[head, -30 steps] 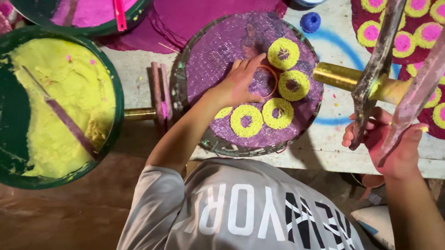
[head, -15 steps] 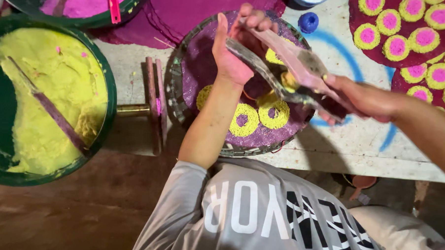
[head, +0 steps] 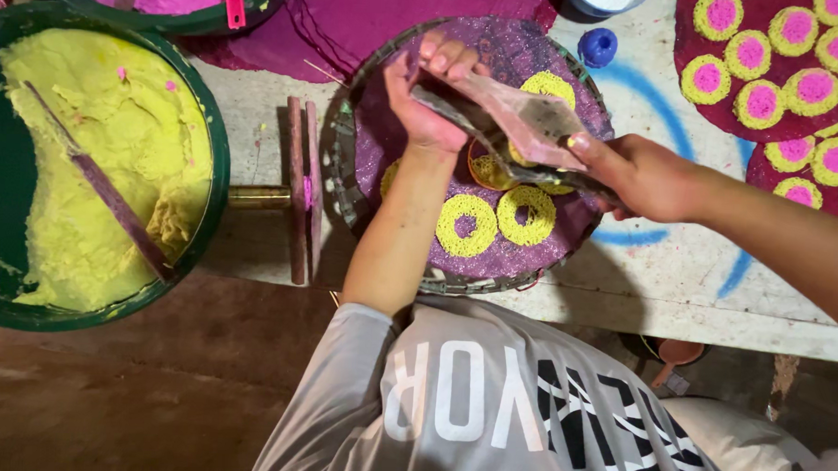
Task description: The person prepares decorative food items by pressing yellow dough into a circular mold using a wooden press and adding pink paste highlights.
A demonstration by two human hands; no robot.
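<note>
On a paint-stained white table (head: pixel 283 129), a round purple tray (head: pixel 520 258) sits at centre frame. Above it, the left hand (head: pixel 429 92) and right hand (head: pixel 630 173) both grip flat scrapers (head: pixel 525 128) over a small orange ring mould (head: pixel 486 168).

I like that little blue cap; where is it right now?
The blue cap sits near the top of the head view, on the white table, between the round purple tray and the finished pink-and-yellow rings.

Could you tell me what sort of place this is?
Probably a small craft workshop: a green basin of yellow paste, a round woven tray of yellow rings, and a paint-stained table beneath both hands' wooden paddles.
</note>
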